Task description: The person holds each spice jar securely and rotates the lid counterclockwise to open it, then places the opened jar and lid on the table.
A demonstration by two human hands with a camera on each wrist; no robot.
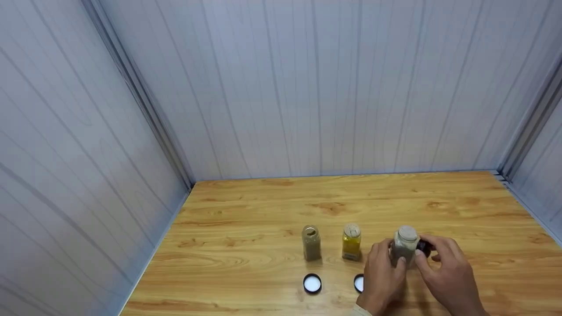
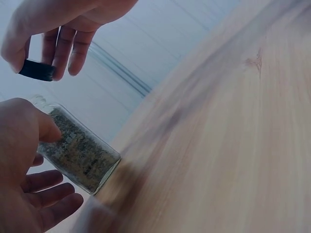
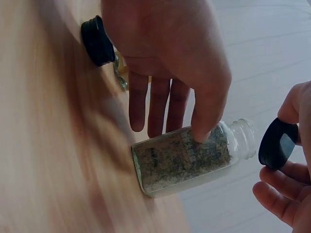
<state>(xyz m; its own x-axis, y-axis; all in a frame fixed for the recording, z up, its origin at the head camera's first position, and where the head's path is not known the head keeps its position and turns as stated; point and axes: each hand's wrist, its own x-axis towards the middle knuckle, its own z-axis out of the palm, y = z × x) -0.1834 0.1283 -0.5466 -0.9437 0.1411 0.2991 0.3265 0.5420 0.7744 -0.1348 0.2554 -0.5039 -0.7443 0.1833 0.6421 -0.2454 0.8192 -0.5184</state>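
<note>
My left hand [image 1: 383,274] grips a clear glass spice jar [image 1: 405,241] between thumb and fingers at the right of the table. Dark green-brown dried flakes fill most of the jar [image 2: 80,150], whose threaded glass neck [image 3: 244,138] has no cap on it. The jar stands on the wood in the right wrist view. Just beside the neck, apart from it, my right hand [image 1: 450,272] pinches a black screw cap [image 3: 278,144] by its rim.
Left of my hands stand an uncapped jar with yellow contents [image 1: 351,243] and an uncapped brownish jar [image 1: 311,243]. In front of them lie two black caps, one white-lined cap [image 1: 312,284] and another [image 1: 359,283] partly behind my left hand. Pale panels [image 1: 307,87] wall the table [image 1: 246,210].
</note>
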